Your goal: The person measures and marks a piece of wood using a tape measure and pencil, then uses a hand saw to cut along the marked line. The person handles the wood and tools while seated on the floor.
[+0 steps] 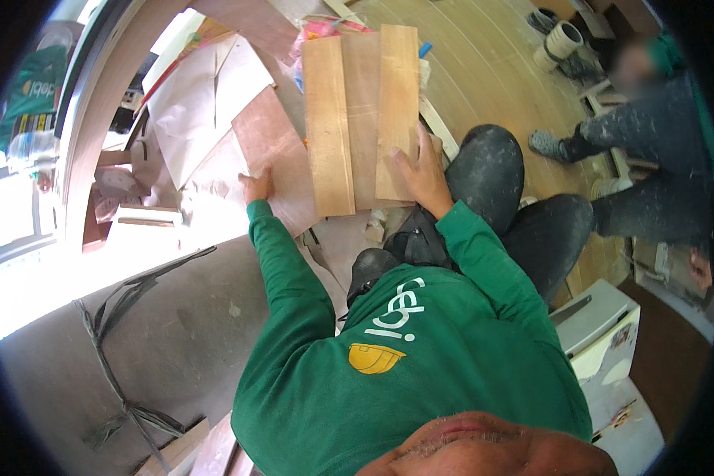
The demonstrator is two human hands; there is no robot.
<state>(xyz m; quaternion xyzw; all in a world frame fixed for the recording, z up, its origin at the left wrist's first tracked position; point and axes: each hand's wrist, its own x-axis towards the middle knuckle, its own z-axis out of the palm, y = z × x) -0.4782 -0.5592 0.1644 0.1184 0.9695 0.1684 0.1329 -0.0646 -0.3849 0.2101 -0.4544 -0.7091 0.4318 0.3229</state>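
My left hand (257, 184) grips the edge of a pinkish plywood sheet (271, 135), its fingers curled. My right hand (425, 178) holds the right-hand light wooden board (398, 87), thumb on its face and fingers at its outer edge. A second long board (328, 119) lies parallel to it on the left, with a wider pale panel (361, 87) showing between them. Several white and pinkish sheets (182, 111) are spread to the left of my left hand.
A co-worker's legs (642, 135) are at the right, beside pale rolls (558, 47) on the wood floor (476, 55). A window frame (79, 143) runs up the left. A grey covered surface (182, 333) is lower left, a white cabinet (595, 325) lower right.
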